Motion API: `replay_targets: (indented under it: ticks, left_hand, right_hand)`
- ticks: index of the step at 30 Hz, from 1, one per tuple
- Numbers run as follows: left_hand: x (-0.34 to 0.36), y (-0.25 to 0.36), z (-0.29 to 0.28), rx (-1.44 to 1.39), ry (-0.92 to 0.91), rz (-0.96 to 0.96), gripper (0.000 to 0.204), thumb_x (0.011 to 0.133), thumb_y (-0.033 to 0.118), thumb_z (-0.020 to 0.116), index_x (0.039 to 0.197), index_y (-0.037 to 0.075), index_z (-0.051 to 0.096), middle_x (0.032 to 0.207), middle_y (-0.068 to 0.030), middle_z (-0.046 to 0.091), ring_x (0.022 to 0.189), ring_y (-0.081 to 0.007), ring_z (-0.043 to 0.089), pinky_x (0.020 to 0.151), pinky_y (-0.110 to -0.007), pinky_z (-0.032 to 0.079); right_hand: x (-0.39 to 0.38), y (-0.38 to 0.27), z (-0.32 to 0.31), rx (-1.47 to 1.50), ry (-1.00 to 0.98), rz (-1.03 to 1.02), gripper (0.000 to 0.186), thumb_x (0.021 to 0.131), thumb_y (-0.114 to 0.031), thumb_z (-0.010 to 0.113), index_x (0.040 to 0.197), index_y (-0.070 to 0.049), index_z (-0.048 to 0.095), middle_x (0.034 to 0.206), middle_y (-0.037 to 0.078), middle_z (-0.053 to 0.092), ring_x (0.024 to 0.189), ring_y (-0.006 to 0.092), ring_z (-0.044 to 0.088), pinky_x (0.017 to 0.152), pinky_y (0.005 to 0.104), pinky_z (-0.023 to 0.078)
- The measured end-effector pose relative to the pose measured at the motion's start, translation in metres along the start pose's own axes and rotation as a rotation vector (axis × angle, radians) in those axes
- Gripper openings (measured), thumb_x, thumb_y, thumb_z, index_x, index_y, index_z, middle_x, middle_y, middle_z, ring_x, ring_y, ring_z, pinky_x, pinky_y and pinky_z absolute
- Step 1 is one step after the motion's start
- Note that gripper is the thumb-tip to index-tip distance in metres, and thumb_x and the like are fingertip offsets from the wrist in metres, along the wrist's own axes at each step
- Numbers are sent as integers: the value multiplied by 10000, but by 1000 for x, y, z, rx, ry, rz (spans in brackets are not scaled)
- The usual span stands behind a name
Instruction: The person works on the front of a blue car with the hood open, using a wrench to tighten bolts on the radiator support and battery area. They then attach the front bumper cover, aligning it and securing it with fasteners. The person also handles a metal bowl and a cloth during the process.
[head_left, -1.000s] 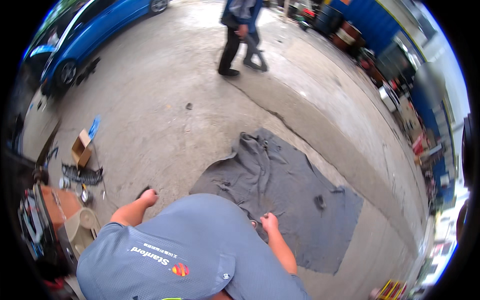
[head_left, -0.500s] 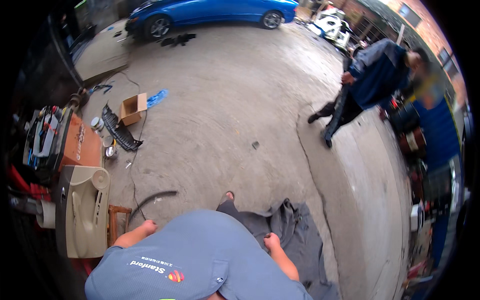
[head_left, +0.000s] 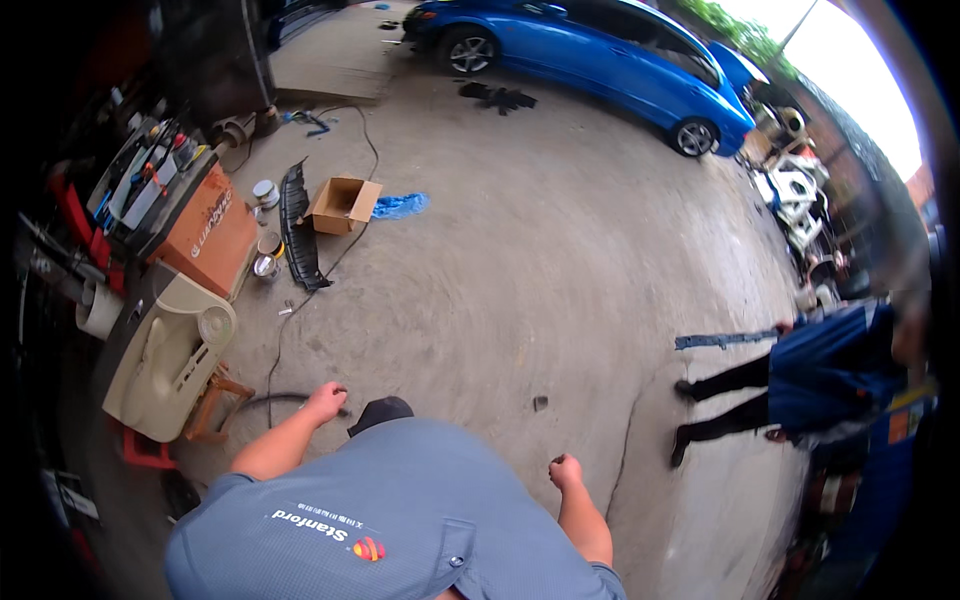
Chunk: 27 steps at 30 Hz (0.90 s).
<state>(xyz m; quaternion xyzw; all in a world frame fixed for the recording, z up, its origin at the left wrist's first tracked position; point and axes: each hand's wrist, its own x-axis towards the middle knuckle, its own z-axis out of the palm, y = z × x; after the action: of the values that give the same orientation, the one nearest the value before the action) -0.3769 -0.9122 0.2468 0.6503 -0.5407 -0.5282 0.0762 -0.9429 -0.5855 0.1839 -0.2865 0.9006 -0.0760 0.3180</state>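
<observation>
My left hand [head_left: 327, 400] hangs low in front of my shirt, its fingers curled in and nothing seen in them. Just past it a black hose [head_left: 275, 398] lies on the concrete, near a small wooden stool [head_left: 214, 400]. On the other side, my right hand [head_left: 565, 470] is held out over bare floor, closed loosely, with no object showing. A small dark scrap [head_left: 541, 403] lies on the ground ahead of that hand. Both hands are apart from everything around them.
Left stand a beige moulded panel [head_left: 165, 370], an orange cabinet [head_left: 208, 228] topped with tools, a black plastic part [head_left: 296, 225], cans and an open cardboard box [head_left: 342, 204]. A cable [head_left: 364, 150] crosses the floor. A blue car [head_left: 590, 55] is ahead; right, a person [head_left: 825, 370] carries a dark strip.
My view has swung left, so the car and box sit further right. The grey cloth by my right hand has left view. The other person's dark strip now points out sideways.
</observation>
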Motion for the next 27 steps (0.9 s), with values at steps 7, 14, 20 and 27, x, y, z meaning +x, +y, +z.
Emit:
replay_targets:
  ticks: [7,14,20,27]
  left_hand:
    - [96,-68,10,464,-148,-43,325,850,236,578,1047,15,710,979,-186,716,889,-319,686,802,-433,528]
    - [280,-19,-49,847,-624,-337,360,859,253,559,1093,20,699,1082,-214,689,966,-350,668,827,-444,525]
    - [430,272,-99,396,142,26,343,884,260,568,1123,34,665,1109,-221,669,1039,-379,636,885,-445,509]
    - [567,457,-56,97,143,120,355,891,247,591,1165,28,646,1159,-201,666,1084,-356,629,913,-423,501]
  right_hand:
    - [177,-143,-66,97,-21,-90,235,810,-118,585,990,-13,694,842,136,712,743,234,685,693,357,546]
    - [240,-282,-94,139,-129,-215,273,789,-197,642,985,-27,726,891,162,734,876,286,709,799,373,552]
    - [369,-287,-109,130,-165,16,281,763,-230,678,943,-28,751,918,176,734,902,296,709,821,386,545]
    - [608,-289,-165,-257,-155,-241,275,762,-208,629,923,-26,758,886,176,733,882,293,713,801,393,551]
